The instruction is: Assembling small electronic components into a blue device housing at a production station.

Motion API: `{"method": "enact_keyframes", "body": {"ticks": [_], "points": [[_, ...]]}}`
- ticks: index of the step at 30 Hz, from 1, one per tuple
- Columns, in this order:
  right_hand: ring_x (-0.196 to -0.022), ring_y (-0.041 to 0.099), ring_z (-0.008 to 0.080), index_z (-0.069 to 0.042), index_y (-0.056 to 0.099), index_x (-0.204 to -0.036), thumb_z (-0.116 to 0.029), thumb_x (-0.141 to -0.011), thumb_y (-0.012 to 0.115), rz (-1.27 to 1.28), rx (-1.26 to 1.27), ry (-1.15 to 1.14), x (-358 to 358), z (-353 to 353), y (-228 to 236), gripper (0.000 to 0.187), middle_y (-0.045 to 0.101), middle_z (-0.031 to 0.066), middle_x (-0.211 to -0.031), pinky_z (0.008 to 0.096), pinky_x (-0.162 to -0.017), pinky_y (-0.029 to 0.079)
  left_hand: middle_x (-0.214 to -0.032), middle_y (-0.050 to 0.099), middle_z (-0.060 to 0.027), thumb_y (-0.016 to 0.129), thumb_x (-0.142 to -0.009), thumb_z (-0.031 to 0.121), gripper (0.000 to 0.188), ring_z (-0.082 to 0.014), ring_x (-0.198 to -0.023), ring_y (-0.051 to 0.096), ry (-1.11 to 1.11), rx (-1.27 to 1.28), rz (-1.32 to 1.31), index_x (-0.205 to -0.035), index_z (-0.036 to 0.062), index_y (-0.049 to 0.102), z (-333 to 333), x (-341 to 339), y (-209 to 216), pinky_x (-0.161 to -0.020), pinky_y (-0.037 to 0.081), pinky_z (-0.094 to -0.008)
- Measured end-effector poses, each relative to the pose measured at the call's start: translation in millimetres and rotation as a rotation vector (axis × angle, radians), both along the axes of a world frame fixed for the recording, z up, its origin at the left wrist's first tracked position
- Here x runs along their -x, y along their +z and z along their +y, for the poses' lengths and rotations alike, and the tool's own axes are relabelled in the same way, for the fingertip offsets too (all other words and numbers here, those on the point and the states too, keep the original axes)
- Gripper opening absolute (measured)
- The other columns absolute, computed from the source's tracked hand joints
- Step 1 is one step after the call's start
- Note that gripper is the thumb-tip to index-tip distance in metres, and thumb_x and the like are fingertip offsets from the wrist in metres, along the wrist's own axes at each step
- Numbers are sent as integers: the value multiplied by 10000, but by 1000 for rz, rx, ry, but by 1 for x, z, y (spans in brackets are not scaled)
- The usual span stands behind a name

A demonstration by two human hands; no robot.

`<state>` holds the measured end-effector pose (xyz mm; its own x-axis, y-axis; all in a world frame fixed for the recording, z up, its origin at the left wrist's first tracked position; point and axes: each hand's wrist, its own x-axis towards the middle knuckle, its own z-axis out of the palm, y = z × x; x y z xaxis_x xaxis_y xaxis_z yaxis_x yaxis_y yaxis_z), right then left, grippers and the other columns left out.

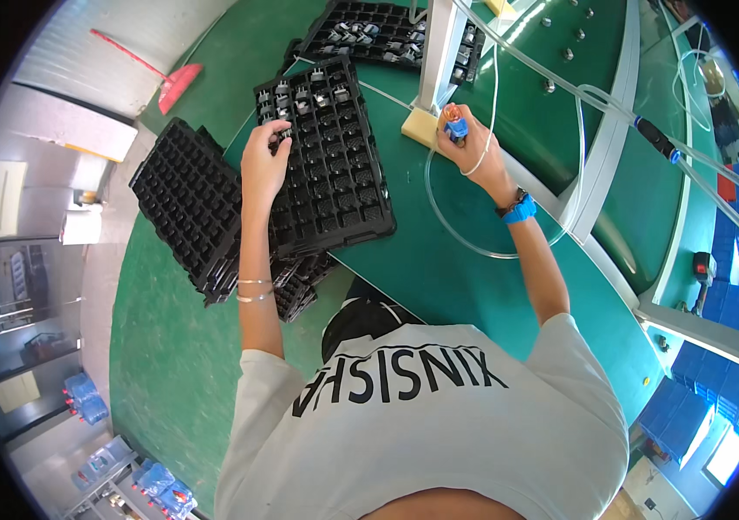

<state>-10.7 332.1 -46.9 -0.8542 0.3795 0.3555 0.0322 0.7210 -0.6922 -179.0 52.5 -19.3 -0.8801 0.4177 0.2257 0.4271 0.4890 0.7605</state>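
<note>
My left hand reaches over the left side of a black compartment tray. Its thumb and fingers close around a small metal part, mostly hidden by the fingers. Several small silver-and-black parts sit in the tray's far compartments, while the nearer ones hold none. My right hand is wrapped around a small blue-and-orange tool, beside a yellow block at the foot of a white post. A thin pale hose runs down past this hand; its joint with the tool is hidden.
More black trays are stacked at the left, partly under the first one. Another tray with small parts lies at the far side. A metal frame post rises from the green table. Clear tubing loops across the tabletop.
</note>
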Motion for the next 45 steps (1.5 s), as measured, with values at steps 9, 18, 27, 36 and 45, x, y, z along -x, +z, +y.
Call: {"method": "enact_keyframes", "body": {"ticks": [9,18,27,36,45], "points": [[-734,593,357,-66,449,-1047,-210,-740,683,107,19,28,-4,-2,4,412,603,143,-835,372,-646,472,-1003,557,-81,669,-688,94,278,-292,-927,533,-79,553,303,-949,99,573,4,52,-11,-781,438,-379],[-699,558,393,-37,478,-989,-206,-768,643,13,17,-34,0,1,-3,323,582,204,-802,386,-607,464,-887,528,-102,705,-639,102,259,-289,-885,533,-209,649,229,-854,50,569,11,64,-9,-762,435,-371],[-717,555,387,-10,481,-976,-187,-761,642,41,-20,-34,0,-3,-3,322,576,206,-827,381,-624,464,-873,567,-110,704,-640,51,258,-239,-831,575,-209,530,311,-833,-4,542,8,55,-2,-755,454,-316],[-651,542,168,23,507,-1038,-171,-772,647,35,269,268,1,-30,-2,358,579,92,-758,293,-633,454,-968,605,-104,605,-792,41,285,-126,-859,581,-433,-376,-637,-1054,24,494,8,-17,30,-807,461,-255],[-698,555,200,7,508,-1023,-199,-772,648,-37,217,248,12,-41,-11,353,575,108,-809,299,-658,445,-1100,550,-152,522,-891,195,462,-170,-991,555,-402,-705,-1100,-1250,-65,392,24,-114,13,-906,446,-235]]}}
